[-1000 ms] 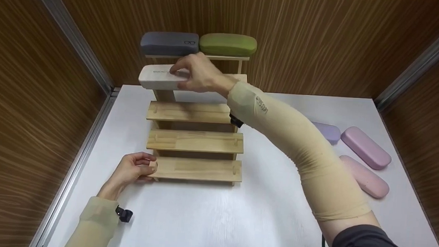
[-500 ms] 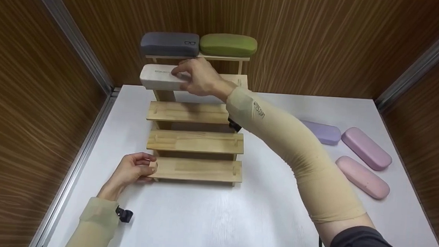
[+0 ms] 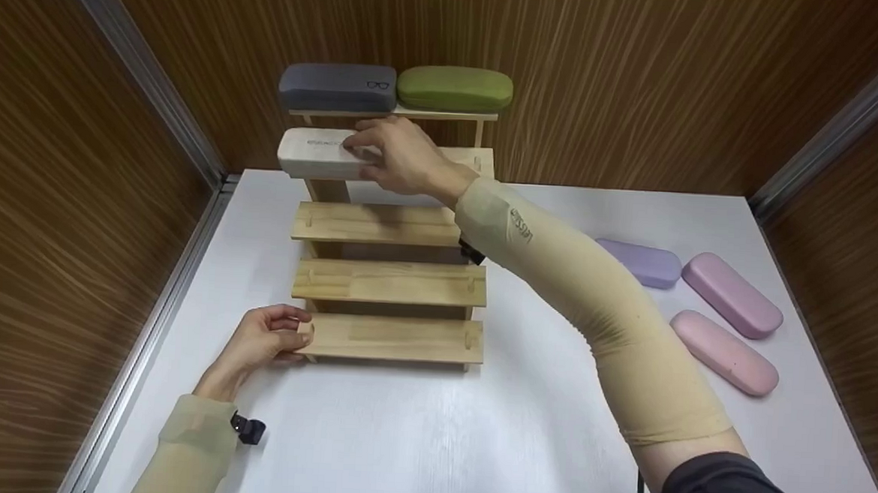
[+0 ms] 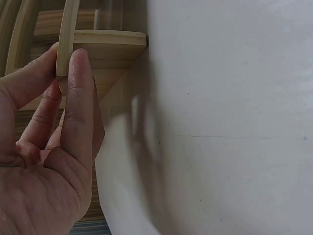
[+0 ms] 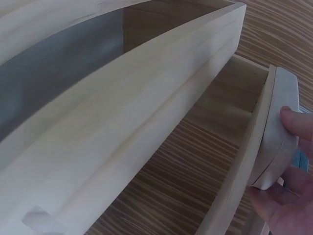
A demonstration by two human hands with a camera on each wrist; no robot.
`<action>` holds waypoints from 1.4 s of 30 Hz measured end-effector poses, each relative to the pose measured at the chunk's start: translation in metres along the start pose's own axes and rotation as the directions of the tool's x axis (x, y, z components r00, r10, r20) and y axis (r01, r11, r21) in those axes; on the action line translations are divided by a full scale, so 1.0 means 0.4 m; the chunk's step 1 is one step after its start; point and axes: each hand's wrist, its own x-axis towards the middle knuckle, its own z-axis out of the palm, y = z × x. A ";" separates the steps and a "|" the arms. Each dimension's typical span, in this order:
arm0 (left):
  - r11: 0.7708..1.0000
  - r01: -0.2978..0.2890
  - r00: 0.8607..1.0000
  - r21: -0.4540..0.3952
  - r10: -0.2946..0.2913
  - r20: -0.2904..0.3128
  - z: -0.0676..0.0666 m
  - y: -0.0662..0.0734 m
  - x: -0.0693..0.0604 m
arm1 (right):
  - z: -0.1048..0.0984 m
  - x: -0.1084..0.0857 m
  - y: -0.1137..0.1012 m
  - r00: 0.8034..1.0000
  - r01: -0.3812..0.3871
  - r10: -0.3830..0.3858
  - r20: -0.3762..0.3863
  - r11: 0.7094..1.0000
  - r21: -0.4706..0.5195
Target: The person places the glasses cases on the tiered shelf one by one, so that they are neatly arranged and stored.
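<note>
A stepped wooden rack stands on the white table. On its second tier from the top, at the left end, lies a white glasses case with small print on its lid. My right hand grips the right end of this case; in the right wrist view the case sits flat on the shelf board between thumb and fingers. At the lowest tier, my left hand pinches the left end of the board. The left wrist view shows that board edge held between thumb and fingers.
A grey-blue glasses case and a green one sit side by side on the top tier. Right of the rack lie a purple case, a mauve case and a pink case. Wood-grain walls enclose the table.
The white case has settled slightly onto its tier, and my right hand has lowered a little while keeping its grip. My left hand stays on the lowest board.
</note>
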 end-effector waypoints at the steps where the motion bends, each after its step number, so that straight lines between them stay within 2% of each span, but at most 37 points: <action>1: 1.000 -0.002 1.000 0.004 0.002 0.004 0.000 0.000 0.000 | -0.003 -0.003 0.001 1.000 -0.001 0.001 -0.003 1.000 -0.002; 6: 1.000 0.003 1.000 0.002 -0.003 -0.006 -0.001 0.002 -0.001 | -0.028 -0.023 0.007 0.999 0.010 -0.007 -0.046 0.999 0.051; 13: 1.000 -0.010 1.000 0.010 0.010 -0.002 -0.005 0.001 0.001 | -0.070 -0.065 0.020 0.985 0.118 -0.088 -0.146 0.970 0.212; 19: 1.000 0.005 1.000 0.022 -0.005 -0.004 -0.005 0.003 0.005 | -0.103 -0.137 0.035 0.968 0.194 -0.147 -0.203 0.954 0.231; 23: 1.000 0.009 1.000 0.021 -0.009 -0.007 -0.005 0.005 0.008 | -0.119 -0.200 0.050 0.960 0.217 -0.168 -0.222 0.951 0.221; 29: 1.000 0.003 1.000 0.016 -0.003 0.001 -0.011 0.004 0.011 | -0.126 -0.298 0.080 0.963 0.198 -0.147 -0.225 0.955 0.223; 42: 1.000 -0.002 1.000 0.015 0.001 0.011 -0.019 0.004 0.012 | -0.126 -0.497 0.153 0.974 0.061 -0.013 -0.227 0.976 0.207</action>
